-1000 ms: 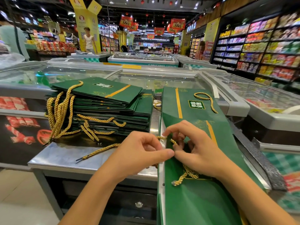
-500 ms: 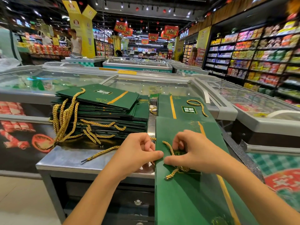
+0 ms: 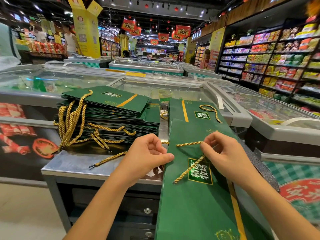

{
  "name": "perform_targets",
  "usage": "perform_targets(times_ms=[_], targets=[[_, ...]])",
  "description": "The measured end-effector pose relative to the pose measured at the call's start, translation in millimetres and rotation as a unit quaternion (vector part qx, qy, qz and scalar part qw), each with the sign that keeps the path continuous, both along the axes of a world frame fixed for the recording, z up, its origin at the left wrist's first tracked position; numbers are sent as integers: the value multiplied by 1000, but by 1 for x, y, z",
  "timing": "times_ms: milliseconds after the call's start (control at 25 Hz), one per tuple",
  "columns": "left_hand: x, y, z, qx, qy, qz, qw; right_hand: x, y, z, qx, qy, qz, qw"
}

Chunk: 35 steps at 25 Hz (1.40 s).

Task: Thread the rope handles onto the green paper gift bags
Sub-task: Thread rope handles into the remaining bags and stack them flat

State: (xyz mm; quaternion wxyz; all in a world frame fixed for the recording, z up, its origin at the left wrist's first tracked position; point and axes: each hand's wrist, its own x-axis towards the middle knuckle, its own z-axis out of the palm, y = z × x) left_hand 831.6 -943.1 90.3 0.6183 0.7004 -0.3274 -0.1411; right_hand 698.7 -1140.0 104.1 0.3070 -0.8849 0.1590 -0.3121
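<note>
Supermarket aisle, at a steel surface (image 3: 69, 164) set against glass-topped chest freezers (image 3: 52, 82).

Green bag (image 3: 195, 210) flat and lengthways, label up. Far end lapped over a second bag (image 3: 180, 108), near end overhanging the front edge of the surface toward the camera.

Gold rope (image 3: 188, 144) out of the bag's face near its left edge, stretched across to the right hand (image 3: 226, 158). Pinched there between thumb and fingertips, remaining fingers curled. Free tail slanting down and left from the pinch across the label, tip resting on the paper.

Left hand (image 3: 147, 158) at the bag's left edge, fingers curled, edge pinched between thumb and forefinger. Short bit of rope visible between this hand and the edge; cannot tell whether gripped here as well.

Second bag: rope handle (image 3: 210, 110) already looped on its face.

Left of both: stack of bags (image 3: 107, 115), flat, with a bundle of ropes (image 3: 69, 122) draped down its left side and a few more across the front. One loose rope (image 3: 109, 158) on bare steel, one end hidden behind the left hand.

Stocked shelves (image 3: 277, 58) at right. A person (image 3: 70, 41) standing far off at left.
</note>
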Motion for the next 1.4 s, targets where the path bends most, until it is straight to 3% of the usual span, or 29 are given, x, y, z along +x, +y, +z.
perform_targets(times_ms=[120,200,360,440,640,760,920,1040,1400], targets=[[0,-2,-1,24,-15,9,1000,-2,-5,-7,97,-66,6,993],[0,-3,-1,36,-25,12,999,-2,-2,-6,135,-63,43,988],[-1,-3,-1,32,-26,19,999,4,5,-15,-29,12,49,998],[-1,-3,-1,32,-30,20,999,5,2,-15,-24,-12,45,999],[-1,-3,-2,28,-32,22,999,2,-8,-13,167,-127,-13,978],[-2,-4,-2,29,-41,29,998,1,-6,-12,241,-140,28,960],[-3,-3,-3,26,-46,30,998,-3,-3,-15,170,-85,102,976],[-1,-4,-4,23,-44,31,998,-3,-2,-13,117,-94,90,985],[0,-7,-2,43,6,11,999,1,-8,-17,168,-131,37,976]])
